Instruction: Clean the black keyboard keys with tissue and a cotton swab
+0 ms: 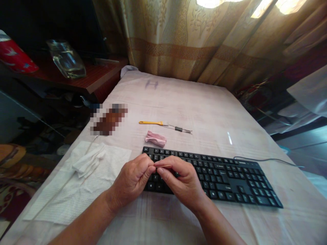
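Observation:
My right hand point(182, 177) pinches a thin wooden stick point(166, 166), like a toothpick, between thumb and forefinger. The fingers of my left hand point(135, 173) are closed, with thumb and forefinger together at the stick's left end; what lies inside them is hidden. Both hands meet over the left part of a black keyboard point(230, 173) and cover some of its keys. Just behind the keyboard lies a crumpled pink cloth point(155, 139). Farther back are a yellow-handled brush point(150, 123) and tweezers with a dark grip point(178, 129), the brush's bristles touching or overlapping the tweezers' end.
White paper towels point(58, 190), one crumpled, lie at the left. A blurred-out brown item point(108, 120) is behind them. A glass jar point(67, 59) and a red can point(16, 54) stand on a wooden cabinet point(102, 75). The keyboard's cable point(268, 159) runs off right.

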The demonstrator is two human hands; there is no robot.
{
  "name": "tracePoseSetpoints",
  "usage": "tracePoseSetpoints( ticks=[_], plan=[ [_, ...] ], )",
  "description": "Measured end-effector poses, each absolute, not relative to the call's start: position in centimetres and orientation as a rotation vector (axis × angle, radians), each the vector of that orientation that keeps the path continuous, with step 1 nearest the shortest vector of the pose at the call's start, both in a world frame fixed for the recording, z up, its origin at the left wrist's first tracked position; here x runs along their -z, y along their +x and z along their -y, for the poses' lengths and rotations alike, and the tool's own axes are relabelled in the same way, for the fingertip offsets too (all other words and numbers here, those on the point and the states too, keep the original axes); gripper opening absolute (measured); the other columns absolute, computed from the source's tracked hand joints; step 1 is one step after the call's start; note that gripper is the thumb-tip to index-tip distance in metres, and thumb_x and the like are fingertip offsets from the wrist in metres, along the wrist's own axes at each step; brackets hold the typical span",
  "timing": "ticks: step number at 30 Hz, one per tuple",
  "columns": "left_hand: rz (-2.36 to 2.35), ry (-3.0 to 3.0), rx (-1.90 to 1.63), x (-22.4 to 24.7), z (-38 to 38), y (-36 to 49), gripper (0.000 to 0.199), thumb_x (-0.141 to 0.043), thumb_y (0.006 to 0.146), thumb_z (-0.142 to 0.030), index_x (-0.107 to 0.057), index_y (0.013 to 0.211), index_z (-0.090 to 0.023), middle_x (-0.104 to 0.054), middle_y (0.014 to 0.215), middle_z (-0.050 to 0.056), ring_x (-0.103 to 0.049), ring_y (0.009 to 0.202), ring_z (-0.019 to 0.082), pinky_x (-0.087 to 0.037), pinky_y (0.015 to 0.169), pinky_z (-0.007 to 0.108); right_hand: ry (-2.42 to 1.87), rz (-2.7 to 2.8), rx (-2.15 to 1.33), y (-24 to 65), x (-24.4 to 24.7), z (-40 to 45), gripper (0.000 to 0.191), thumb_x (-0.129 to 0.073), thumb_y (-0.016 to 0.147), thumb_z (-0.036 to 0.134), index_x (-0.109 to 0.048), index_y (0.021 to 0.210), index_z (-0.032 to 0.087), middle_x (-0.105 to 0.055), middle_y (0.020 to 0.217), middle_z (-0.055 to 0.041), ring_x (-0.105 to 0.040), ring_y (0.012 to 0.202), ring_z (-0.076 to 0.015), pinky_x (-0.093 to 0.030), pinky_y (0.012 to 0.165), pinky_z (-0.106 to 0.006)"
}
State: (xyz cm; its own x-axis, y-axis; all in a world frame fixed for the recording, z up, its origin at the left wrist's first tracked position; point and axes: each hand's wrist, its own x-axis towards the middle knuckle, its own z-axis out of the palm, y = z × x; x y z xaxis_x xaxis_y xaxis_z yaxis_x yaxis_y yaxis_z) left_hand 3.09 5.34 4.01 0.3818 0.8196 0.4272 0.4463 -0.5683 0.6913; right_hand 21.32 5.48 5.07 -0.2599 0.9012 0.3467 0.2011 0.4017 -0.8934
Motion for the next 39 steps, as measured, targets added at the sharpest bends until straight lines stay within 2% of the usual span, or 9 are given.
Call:
tracePoseSetpoints(
  ticks=[2, 4, 7, 9, 12, 16, 22, 26, 39],
  plan=[
    [-1.058, 2.154, -1.057, -4.1, -5.3, 3.1, 0.028, -0.039, 0.102, -0.031, -0.058, 0.084, -0.021, -0.06, 0.073, 0.0, -0.058, 0.069, 0.013, -0.047, 0.064, 0.023, -0.986, 1.725, -0.907, 21.4, -5.4, -5.6, 0.011, -0.064, 0.086, 0.018, -0.074, 0.082, 0.02, -0.072, 0.072, -0.0012, -0.066, 0.065, -0.0127, -0.052, 0.063, -0.024],
    [-1.033, 2.11, -1.047, -4.2, -5.3, 3.1, 0.033, -0.039, 0.102, -0.04, -0.061, 0.086, -0.02, -0.061, 0.075, 0.001, -0.059, 0.071, 0.013, -0.048, 0.066, 0.023, -1.016, 1.714, -0.925, 21.5, -5.6, -5.6, 0.01, -0.064, 0.085, 0.017, -0.072, 0.078, 0.02, -0.07, 0.069, -0.0006, -0.063, 0.061, -0.0117, -0.05, 0.059, -0.022],
    [-1.05, 2.061, -1.022, -4.3, -5.4, 2.9, 0.049, -0.038, 0.097, -0.06, -0.065, 0.104, -0.02, -0.064, 0.082, 0.003, -0.061, 0.072, 0.015, -0.05, 0.065, 0.025, -1.068, 1.599, -1.064, 21.7, -5.7, -5.6, 0.01, -0.063, 0.085, 0.021, -0.07, 0.078, 0.019, -0.069, 0.068, -0.0004, -0.062, 0.059, -0.0115, -0.049, 0.056, -0.022],
    [-1.109, 2.038, -1.023, -4.2, -5.5, 2.7, 0.058, -0.037, 0.094, -0.066, -0.065, 0.114, -0.02, -0.065, 0.083, 0.003, -0.062, 0.071, 0.015, -0.051, 0.064, 0.026, -1.115, 1.495, -1.18, 21.9, -5.6, -5.6, 0.012, -0.062, 0.086, 0.026, -0.07, 0.081, 0.019, -0.069, 0.066, -0.0002, -0.063, 0.057, -0.0121, -0.049, 0.055, -0.022],
    [-1.234, 1.967, -1.09, -4.0, -5.8, 2.3, 0.053, -0.038, 0.096, -0.062, -0.068, 0.109, -0.02, -0.066, 0.082, 0.003, -0.063, 0.072, 0.016, -0.052, 0.066, 0.027, -1.2, 1.494, -1.155, 22.8, -5.5, -6.3, 0.015, -0.062, 0.086, 0.03, -0.07, 0.081, 0.019, -0.069, 0.066, -0.0009, -0.063, 0.059, -0.0134, -0.049, 0.056, -0.023],
    [-1.421, 1.871, -1.23, -3.6, -6.5, 1.7, 0.039, -0.043, 0.098, -0.05, -0.07, 0.098, -0.021, -0.068, 0.08, 0.003, -0.065, 0.071, 0.015, -0.053, 0.067, 0.025, -1.307, 1.663, -0.856, 24.7, -5.1, -8.5, 0.015, -0.061, 0.086, 0.03, -0.069, 0.078, 0.02, -0.07, 0.073, -0.0022, -0.062, 0.065, -0.0146, -0.049, 0.061, -0.025],
    [-1.7, 1.936, -1.211, -2.8, -7.7, 0.8, 0.026, -0.051, 0.094, -0.04, -0.07, 0.096, -0.023, -0.074, 0.09, 0.003, -0.069, 0.084, 0.019, -0.054, 0.078, 0.03, -1.282, 1.892, -0.639, 25.3, -3.7, -10.2, 0.013, -0.059, 0.087, 0.021, -0.068, 0.077, 0.021, -0.068, 0.076, -0.0018, -0.063, 0.069, -0.0149, -0.05, 0.066, -0.026],
    [-1.758, 1.968, -1.181, -2.4, -8.1, 0.6, 0.023, -0.052, 0.093, -0.038, -0.07, 0.097, -0.023, -0.075, 0.092, 0.002, -0.069, 0.087, 0.02, -0.055, 0.083, 0.032, -1.24, 1.9, -0.598, 24.8, -3.0, -9.8, 0.014, -0.057, 0.09, 0.02, -0.066, 0.079, 0.021, -0.068, 0.077, -0.0028, -0.064, 0.072, -0.0155, -0.051, 0.068, -0.026],
    [-1.712, 1.973, -1.113, -2.4, -8.0, 0.8, 0.024, -0.05, 0.093, -0.037, -0.07, 0.096, -0.023, -0.074, 0.09, 0.002, -0.069, 0.085, 0.019, -0.056, 0.078, 0.03, -1.278, 2.096, -0.392, 24.3, -2.8, -9.8, 0.016, -0.056, 0.092, 0.02, -0.07, 0.085, 0.022, -0.071, 0.084, -0.0051, -0.067, 0.078, -0.0183, -0.053, 0.074, -0.03]
  ],
)
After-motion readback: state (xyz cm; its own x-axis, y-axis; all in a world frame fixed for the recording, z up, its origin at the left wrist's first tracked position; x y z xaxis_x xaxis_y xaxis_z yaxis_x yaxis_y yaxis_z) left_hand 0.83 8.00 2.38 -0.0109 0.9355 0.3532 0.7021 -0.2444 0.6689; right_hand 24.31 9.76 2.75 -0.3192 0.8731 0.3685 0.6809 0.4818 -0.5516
